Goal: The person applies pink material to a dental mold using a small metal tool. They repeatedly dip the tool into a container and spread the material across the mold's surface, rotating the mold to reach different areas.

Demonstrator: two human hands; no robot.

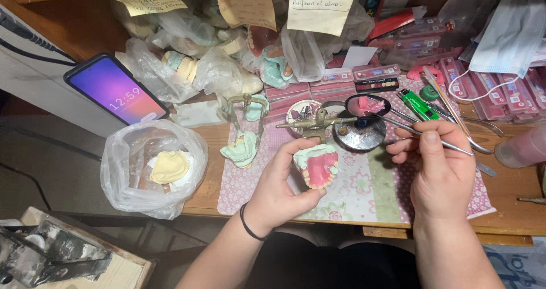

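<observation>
My left hand (278, 181) holds a pale green plaster cast with a pink wax denture and a row of teeth (317, 167) above a flowered mat (364, 189). My right hand (435, 164) grips a thin metal wax instrument (398, 124); its tip reaches into a small dark dish holding pink wax (368, 105). The dish sits over a round black burner base (359, 134). A brass articulator arm (313, 124) crosses just above the cast.
A second articulator with green casts (245, 138) stands left of the mat. A lit phone (116, 89) leans at the left, with a plastic bag holding a yellow cast (154, 168) beneath it. Boxes of teeth (375, 76), a green lighter (418, 104) and bagged casts crowd the back.
</observation>
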